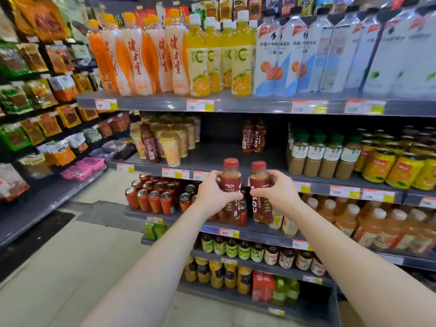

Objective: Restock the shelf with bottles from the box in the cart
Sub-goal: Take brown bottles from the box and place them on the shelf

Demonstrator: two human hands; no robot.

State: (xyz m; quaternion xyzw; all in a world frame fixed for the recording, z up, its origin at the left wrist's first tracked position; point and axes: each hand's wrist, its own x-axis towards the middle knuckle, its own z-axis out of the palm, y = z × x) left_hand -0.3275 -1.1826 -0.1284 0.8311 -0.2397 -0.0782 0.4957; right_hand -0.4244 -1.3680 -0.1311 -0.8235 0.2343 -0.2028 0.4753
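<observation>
Bottles: two brown coffee bottles with dark red caps, one in each hand. The left hand grasps the left bottle around its middle, with the fingers curled over the label. The right hand grasps the right bottle at the same height, with the thumb across the front and the fingers wrapped around the right side. Both bottles are upright and side by side, with a narrow gap between them. They are held in the air in front of the front edge of the shelf, not set down on it. The caps rise above that edge and the lower halves hang below it.

The dark shelf board shows directly behind the caps. Two matching bottles stand near the back edge. Toward the left end, pale cups are packed in rows, and one leaning bottle of the same kind stands among them. Toward the right end there is a row of green-capped bottles, followed by yellow cans. Price tags line the front edge.

The upper shelf carries, from left to right, orange-capped bottles, juice bottles and water bottles. Below the shelf, red cans stand left of the left forearm. Snack bags hang on the racks at the far left.
</observation>
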